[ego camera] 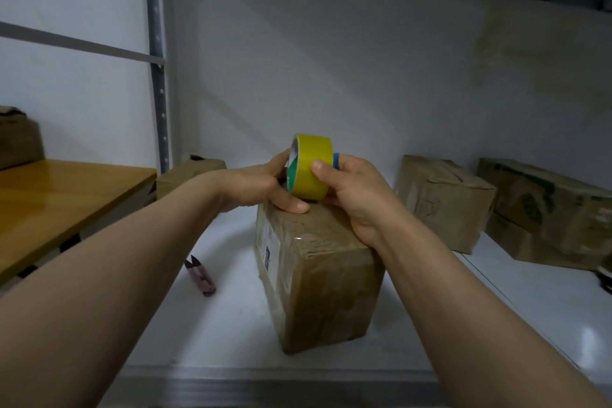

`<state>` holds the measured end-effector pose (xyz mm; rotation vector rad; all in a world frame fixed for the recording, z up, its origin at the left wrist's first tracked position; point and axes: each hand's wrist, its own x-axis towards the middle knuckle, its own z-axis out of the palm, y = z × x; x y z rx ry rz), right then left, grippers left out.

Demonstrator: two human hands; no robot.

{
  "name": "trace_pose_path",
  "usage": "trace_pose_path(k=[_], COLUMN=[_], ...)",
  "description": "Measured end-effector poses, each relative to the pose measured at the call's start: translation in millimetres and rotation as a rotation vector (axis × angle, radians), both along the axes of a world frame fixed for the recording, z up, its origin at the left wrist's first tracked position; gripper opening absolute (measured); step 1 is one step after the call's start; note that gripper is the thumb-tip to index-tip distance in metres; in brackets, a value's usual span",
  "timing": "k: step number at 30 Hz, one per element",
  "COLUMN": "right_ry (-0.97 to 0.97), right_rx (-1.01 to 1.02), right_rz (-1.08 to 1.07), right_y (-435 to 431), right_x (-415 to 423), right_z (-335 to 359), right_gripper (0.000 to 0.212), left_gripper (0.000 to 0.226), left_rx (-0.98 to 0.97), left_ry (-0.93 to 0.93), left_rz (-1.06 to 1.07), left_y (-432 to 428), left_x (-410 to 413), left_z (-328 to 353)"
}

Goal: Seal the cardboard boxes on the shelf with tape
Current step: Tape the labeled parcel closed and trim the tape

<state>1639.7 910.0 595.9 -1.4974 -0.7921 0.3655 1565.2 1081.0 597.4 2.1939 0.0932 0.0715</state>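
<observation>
A brown cardboard box [318, 275], wrapped in shiny tape, stands in the middle of the white shelf [225, 318]. Over its far top edge a roll of yellow tape [311, 166] is held upright. My right hand [351, 195] grips the roll from the right, thumb across its yellow face. My left hand [265, 185] holds the roll's left rim with its fingers, and its thumb presses on the box top.
Small pink snips [200, 276] lie on the shelf left of the box. Another box [188, 172] sits at the back left, and two more boxes [440, 199] [543, 212] stand at the right. A wooden table [56, 202] is beyond the shelf post [159, 76].
</observation>
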Motion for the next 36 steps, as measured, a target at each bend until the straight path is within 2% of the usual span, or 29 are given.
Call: trace_pose_path(k=[4,10,14,20,23,26,30,33,36], right_ry=[-0.019,0.058,0.013,0.176,0.263,0.339,0.390,0.426,0.431], right_rx=[0.035,0.109,0.099,0.009,0.028,0.082,0.118,0.149,0.155], right_rz=[-0.088,-0.175,-0.264,-0.133,-0.098,-0.083,-0.078,-0.059,-0.051], right_y=[1.7,-3.9,-20.3,-53.8,-70.2,-83.5,-96.5,-102.2,-107.7], right_x=[-2.8,-23.5,-39.6,-63.0,-71.6,-78.6,-87.3,-92.6,-95.1], right_z=[3.7,19.4,43.6,49.6,47.2,43.5,41.8,39.6,38.0], right_gripper=[0.019,0.021,0.033,0.027,0.029,0.021,0.013,0.028,0.033], left_gripper=[0.106,0.063,0.063,0.039,0.045,0.066,0.064,0.078,0.089], left_rx=[0.048,0.125,0.202,0.285,0.307,0.344,0.344,0.365,0.371], left_ry=[0.064,0.111,0.155,0.204,0.209,0.212,0.230,0.225,0.221], left_rz=[0.037,0.007,-0.007,0.008,0.020,0.027,0.010,0.006,-0.009], left_y=[1.4,-6.2,-8.0,-13.9,-17.8,-22.8,-25.6,-24.7,-29.0], left_x=[-2.1,-6.4,-7.0,-6.5,-7.8,-8.1,-7.7,-7.4,-6.9], left_z=[5.1,10.5,15.0,18.9,20.1,19.5,19.5,18.3,17.9])
